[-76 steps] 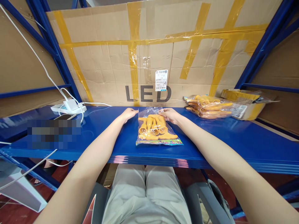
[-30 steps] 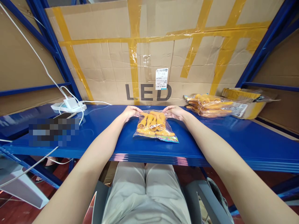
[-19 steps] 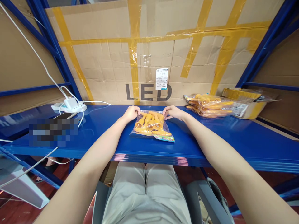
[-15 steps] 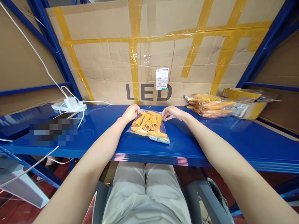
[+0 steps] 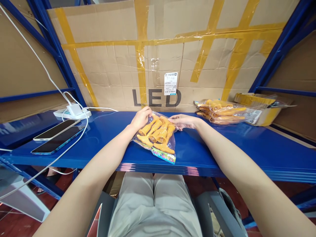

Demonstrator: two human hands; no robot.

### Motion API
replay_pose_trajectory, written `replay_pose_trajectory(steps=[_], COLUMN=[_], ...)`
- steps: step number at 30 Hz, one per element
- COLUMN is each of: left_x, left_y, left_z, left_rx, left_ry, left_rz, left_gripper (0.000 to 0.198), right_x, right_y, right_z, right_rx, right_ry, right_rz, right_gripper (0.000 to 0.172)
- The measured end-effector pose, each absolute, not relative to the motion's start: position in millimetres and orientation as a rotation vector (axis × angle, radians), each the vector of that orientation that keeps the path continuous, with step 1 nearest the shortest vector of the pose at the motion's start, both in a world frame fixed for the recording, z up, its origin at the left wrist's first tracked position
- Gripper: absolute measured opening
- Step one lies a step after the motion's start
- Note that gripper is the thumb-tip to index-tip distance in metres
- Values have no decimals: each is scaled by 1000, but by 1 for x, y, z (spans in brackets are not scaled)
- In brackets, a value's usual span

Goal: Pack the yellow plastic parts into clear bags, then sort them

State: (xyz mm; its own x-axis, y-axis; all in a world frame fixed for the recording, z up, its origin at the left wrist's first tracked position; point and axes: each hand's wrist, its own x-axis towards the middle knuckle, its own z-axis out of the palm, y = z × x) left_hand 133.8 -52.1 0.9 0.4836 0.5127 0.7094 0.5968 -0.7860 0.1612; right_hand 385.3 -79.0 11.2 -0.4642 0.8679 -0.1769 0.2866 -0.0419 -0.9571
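A clear plastic bag [image 5: 158,133] holding several orange, horn-shaped pieces lies in front of me on the blue shelf, its far edge tipped up a little. Its colourful printed strip [image 5: 163,156] faces me. At the bag's far left corner, my left hand [image 5: 142,118] is closed on the plastic, fingers curled. My right hand [image 5: 182,121] grips the right side of the bag, thumb on top and the other fingers partly hidden beside it.
Several similar bags of orange pieces [image 5: 218,112] are stacked at the right, beside a small opened carton [image 5: 268,112]. Two phones [image 5: 58,136], a white power strip [image 5: 74,112] and cables lie at the left. A large taped cardboard sheet [image 5: 111,72] stands behind.
The bag's far side has been raised, so its face tilts toward me, and its printed edge has come nearer. My left hand has risen slightly; my right hand has moved onto the bag's side.
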Motion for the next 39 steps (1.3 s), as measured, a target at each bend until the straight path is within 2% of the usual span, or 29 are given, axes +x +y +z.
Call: replay_pose_trajectory(steps=[5, 9, 18, 24, 31, 39], left_x=[137, 137, 130, 108, 94, 99], left_y=[-57, -59, -49, -37, -29, -31], left_z=[4, 5, 3, 3, -1, -1], left_rx=[-2587, -2567, -2475, -2225, -2122, -2172], left_ry=[-967, -997, -1035, -1263, -1366, -1392], left_rz=[-1278, -1267, -1470, -1688, -1726, -1681], left_gripper=[26, 25, 26, 25, 24, 24], right_x=[378, 369, 367, 375, 407, 455], right_y=[-87, -93, -81, -73, -64, -67], right_z=[14, 12, 6, 12, 35, 46], right_rx=[-1136, -1136, -1076, -1120, -1059, -775], right_ry=[-1639, -1537, -1455, -1203, -646, -302], right_rz=[1711, 1857, 1729, 1475, 1038, 395], right_gripper=[25, 27, 16, 13, 8, 26])
